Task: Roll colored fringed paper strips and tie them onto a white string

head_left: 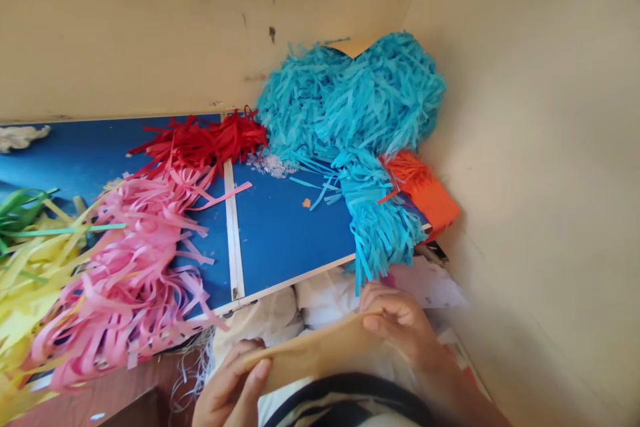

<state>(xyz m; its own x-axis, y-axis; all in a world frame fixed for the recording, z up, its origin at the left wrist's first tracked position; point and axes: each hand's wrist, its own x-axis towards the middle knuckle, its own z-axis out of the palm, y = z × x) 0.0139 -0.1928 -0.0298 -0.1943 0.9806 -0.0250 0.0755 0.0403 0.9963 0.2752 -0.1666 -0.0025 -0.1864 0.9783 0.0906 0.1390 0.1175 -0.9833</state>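
Note:
A tan strip of paper (320, 350) stretches between my two hands at the bottom of the view, below the table's front edge. My left hand (233, 387) pinches its left end with fingers closed. Fingers of my right hand (395, 323) curl round its right end. A big heap of blue fringed paper (350, 113) lies just beyond my right hand, with blue strands (380, 227) hanging over the table edge.
On the blue table (280, 227) lie red strips (205, 140), pink fringed paper (130, 273), yellow strips (25, 280), green strips (20, 210) and folded orange paper (427, 190). Beige walls (540, 147) close in at the back and right. White sheets (430, 283) lie by my right hand.

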